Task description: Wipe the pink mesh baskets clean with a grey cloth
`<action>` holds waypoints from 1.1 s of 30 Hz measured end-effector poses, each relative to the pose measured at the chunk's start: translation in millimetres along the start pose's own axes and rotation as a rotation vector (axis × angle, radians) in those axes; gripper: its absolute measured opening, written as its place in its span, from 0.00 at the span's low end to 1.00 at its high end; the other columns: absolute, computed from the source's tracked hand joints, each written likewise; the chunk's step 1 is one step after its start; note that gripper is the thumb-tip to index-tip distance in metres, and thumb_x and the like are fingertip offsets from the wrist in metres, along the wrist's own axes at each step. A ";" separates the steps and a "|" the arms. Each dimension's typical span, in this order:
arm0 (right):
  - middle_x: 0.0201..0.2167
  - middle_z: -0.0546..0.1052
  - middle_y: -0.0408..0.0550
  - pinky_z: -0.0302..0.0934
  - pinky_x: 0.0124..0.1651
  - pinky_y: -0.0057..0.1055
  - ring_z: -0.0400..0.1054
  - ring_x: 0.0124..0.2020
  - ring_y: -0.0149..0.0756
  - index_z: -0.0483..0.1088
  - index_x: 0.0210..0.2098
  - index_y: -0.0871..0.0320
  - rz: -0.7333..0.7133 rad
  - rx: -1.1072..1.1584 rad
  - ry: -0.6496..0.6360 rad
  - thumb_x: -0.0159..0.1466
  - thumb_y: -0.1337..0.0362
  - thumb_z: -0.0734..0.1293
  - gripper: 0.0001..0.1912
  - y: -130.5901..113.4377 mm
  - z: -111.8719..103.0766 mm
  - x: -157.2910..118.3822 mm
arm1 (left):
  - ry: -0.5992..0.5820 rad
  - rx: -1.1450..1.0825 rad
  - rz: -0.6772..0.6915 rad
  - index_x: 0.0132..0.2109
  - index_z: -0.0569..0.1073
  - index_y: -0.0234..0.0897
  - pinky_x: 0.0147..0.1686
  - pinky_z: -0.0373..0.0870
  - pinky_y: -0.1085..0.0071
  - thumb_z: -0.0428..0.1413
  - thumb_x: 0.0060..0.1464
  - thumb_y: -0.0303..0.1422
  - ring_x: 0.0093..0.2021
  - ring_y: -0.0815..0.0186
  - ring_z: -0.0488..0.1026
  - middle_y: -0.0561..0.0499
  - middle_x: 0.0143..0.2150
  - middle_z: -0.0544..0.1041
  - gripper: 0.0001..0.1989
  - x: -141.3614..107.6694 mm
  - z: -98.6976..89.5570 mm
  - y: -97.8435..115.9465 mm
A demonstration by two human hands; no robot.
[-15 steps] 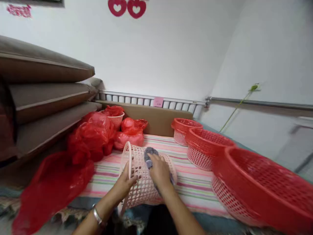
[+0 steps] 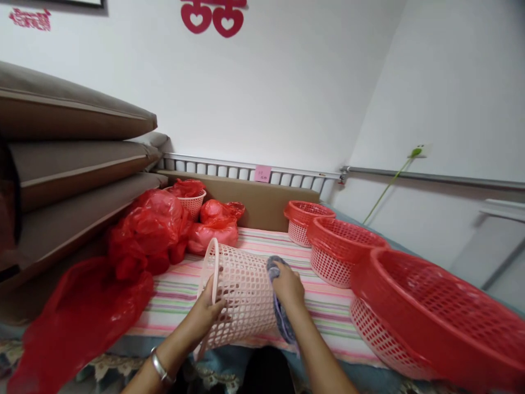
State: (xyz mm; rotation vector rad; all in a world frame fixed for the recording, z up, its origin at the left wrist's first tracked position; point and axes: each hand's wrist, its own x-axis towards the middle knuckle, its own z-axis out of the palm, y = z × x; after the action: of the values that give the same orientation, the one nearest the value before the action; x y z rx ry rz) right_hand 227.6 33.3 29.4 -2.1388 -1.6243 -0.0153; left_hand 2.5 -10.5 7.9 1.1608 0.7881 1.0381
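Observation:
A pale pink perforated plastic basket (image 2: pixel 246 284) lies on its side on the striped sheet, its wide mouth facing left. My left hand (image 2: pixel 207 314) is closed around the rim, thumb on the outer wall. My right hand (image 2: pixel 289 284) grips a grey cloth (image 2: pixel 281 317) against the basket's narrower base end, and part of the cloth hangs down below the wrist. To the right stand several similar baskets with red plastic bags stretched over their rims, the closest being the large lined basket (image 2: pixel 426 306).
Crumpled red plastic bags (image 2: pixel 151 230) are heaped at left beside stacked grey-brown cushions (image 2: pixel 74 158). Behind them sits a small basket (image 2: pixel 192 205) with a red bag in it. A padded board (image 2: pixel 262 205) and white radiator (image 2: pixel 241 174) run along the back wall.
My right hand has slid the cloth to the right along the basket, from its middle to its base end. My left hand keeps its hold on the rim.

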 end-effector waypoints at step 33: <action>0.53 0.71 0.47 0.60 0.44 0.35 0.65 0.49 0.45 0.65 0.57 0.50 0.035 -0.060 -0.042 0.57 0.71 0.55 0.29 17.0 -0.5 9.1 | -0.016 0.020 0.068 0.62 0.53 0.42 0.37 0.69 0.67 0.58 0.47 0.32 0.43 0.61 0.71 0.43 0.51 0.68 0.36 7.7 -9.1 20.3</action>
State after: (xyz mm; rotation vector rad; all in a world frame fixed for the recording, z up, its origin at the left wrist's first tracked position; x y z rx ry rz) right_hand 246.1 37.9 26.5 -2.2273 -1.6289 -0.0080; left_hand -7.8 1.1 25.6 1.2187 0.7519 1.0779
